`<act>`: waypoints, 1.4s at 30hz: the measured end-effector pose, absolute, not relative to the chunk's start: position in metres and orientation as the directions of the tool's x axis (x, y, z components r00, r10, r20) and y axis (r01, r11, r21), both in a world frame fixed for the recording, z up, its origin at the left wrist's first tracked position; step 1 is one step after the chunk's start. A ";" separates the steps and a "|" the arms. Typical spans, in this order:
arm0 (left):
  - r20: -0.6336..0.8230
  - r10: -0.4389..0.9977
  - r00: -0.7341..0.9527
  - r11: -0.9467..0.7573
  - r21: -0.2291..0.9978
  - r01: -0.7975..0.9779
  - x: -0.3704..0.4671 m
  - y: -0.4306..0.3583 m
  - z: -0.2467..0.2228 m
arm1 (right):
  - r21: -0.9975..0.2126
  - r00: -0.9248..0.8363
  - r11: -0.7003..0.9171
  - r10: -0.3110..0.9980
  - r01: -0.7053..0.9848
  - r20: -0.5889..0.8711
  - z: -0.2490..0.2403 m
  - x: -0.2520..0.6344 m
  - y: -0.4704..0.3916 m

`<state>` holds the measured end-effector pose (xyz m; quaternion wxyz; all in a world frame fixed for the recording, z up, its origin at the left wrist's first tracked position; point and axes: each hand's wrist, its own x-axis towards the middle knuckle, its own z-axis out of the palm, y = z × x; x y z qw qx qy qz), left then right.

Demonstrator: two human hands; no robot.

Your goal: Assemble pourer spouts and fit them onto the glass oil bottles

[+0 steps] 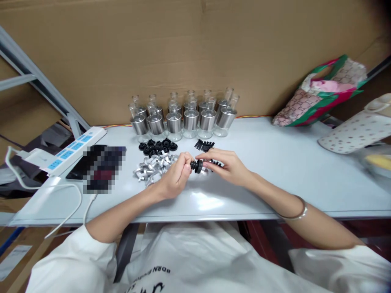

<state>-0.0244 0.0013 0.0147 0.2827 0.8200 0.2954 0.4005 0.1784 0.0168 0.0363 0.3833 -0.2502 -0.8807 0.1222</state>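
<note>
My left hand (179,175) is closed in a fist, with a ribbed black stopper (198,165) sticking out of its right side. Whatever lies deeper inside that fist is hidden. At the stopper's round black disc are the fingertips of my right hand (224,163), thumb below and fingers above, holding it from the right. Beside my left hand lies a pile of silver metal pourer parts (151,169). Several black round caps (157,147) form a cluster behind that pile. Strips of small black pieces (204,145) lie behind and partly under my right hand.
Glass bottles with metal sleeves (191,120) stand in two rows before the cardboard wall (183,49). Leftward are a power strip (75,148), a dark phone-like device (87,162) and white cables. A patterned bag (305,101) and a spotted white container (354,130) occupy the right.
</note>
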 end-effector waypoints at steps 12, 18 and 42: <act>0.669 0.517 0.534 -0.850 0.330 0.410 -0.028 0.004 0.020 | -0.449 -0.586 0.830 0.554 0.331 0.591 0.037 0.176 0.011; 0.729 0.364 0.580 -0.876 0.057 0.479 -0.034 0.011 0.023 | -0.427 -0.579 0.821 0.570 0.378 0.583 0.038 0.178 0.013; 0.576 0.454 0.680 -0.849 0.049 0.525 -0.031 0.010 0.023 | -0.546 -0.595 0.769 0.620 0.331 0.511 0.043 0.177 0.014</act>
